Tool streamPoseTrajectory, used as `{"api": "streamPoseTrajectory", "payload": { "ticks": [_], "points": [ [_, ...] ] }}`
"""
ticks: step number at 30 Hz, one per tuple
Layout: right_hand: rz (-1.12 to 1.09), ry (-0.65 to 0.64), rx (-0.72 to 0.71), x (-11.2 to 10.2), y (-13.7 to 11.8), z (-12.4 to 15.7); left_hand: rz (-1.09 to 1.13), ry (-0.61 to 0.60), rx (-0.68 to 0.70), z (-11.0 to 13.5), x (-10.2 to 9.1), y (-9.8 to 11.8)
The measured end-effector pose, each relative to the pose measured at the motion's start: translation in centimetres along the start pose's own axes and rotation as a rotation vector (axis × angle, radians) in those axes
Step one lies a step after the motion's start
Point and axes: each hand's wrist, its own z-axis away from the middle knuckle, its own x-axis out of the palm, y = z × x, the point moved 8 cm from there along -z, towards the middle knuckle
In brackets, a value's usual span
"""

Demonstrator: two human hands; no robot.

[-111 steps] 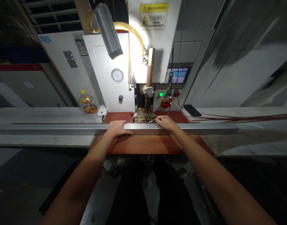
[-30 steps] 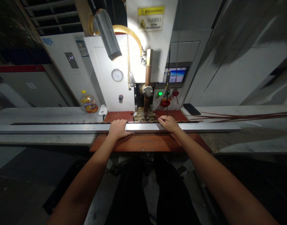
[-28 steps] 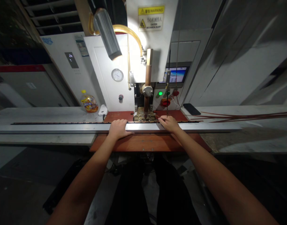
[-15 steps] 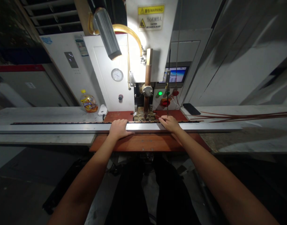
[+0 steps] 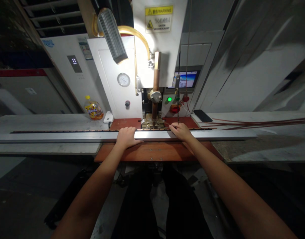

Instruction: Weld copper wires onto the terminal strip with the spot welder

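I had my left grip clasped over the metal bar, which lay beneath both grips; whether my right grip pinched anything, I couldn't tell. I judged this steadying; the next move seemingly called for even pressure.

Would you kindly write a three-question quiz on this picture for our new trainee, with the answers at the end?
1. Multiple choice: What does the left hand lie across?
A) the hose
B) the metal bar
C) the gauge

2. True or false: The bottle stands to the left of the white machine, and the phone lies to the right of the lamp-lit middle.

3. Fill in the blank: The lit round button near the screen glows ____.

Key: 1. B; 2. true; 3. green.
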Motion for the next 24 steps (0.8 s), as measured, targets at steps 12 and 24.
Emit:
{"api": "streamPoseTrajectory", "payload": {
  "ticks": [12, 24],
  "points": [
    [0.006, 0.012, 0.015, -0.35, 0.37, 0.17, 0.009, 0.002, 0.001, -0.31, 0.24, 0.31],
    [0.008, 0.015, 0.018, -0.65, 0.65, 0.24, 0.037, 0.007, -0.006, -0.46, 0.56, 0.51]
  ]
}}
